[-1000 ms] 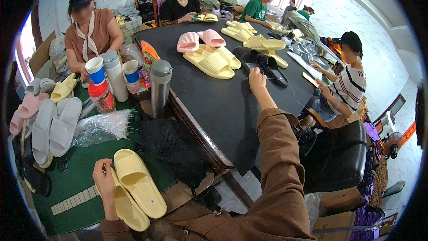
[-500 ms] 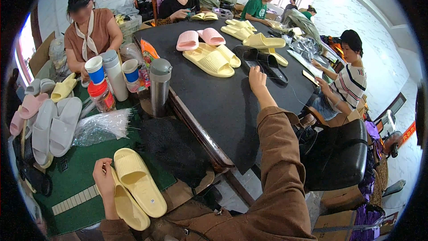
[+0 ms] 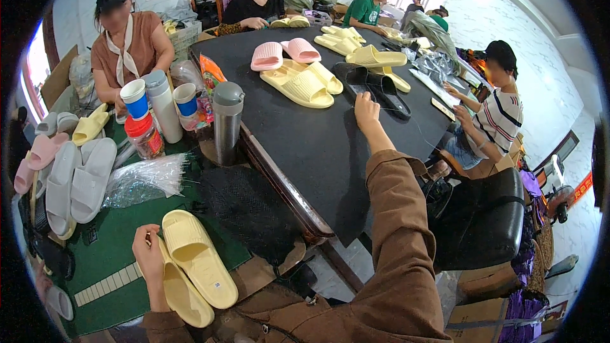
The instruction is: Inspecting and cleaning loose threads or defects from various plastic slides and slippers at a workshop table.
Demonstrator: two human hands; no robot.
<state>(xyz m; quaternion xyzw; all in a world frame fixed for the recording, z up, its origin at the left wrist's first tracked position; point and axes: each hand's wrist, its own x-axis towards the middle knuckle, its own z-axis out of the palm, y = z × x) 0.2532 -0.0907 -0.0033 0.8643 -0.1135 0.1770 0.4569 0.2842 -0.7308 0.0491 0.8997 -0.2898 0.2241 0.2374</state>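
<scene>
1. Slippers (image 3: 190, 267): pale yellow pair, stacked low left on green mat (image 3: 114, 248), just beside near mat edge.
2. Left hand (image 3: 149, 260): fingers curled around rim of lower slipper, thumb side pressed to its edge.
3. Right hand (image 3: 366, 109): stretched far out on black table (image 3: 318, 146), fingers drawn together, apparently pinching thin thread; exact grip too small to tell. Black slippers (image 3: 375, 86) just beyond.
4. Handling, by the look: foam, light, soft and bendy, faintly ribbed so not slippery; best taken at side rim or strap, not by floppy toe.
5. Edges and room: table corner close to right of mat; steel flask (image 3: 227, 121), cups (image 3: 136, 98) and plastic bag (image 3: 143, 178) behind; grey slippers (image 3: 79, 178) on left. Open room mostly between mat and table corner.
</scene>
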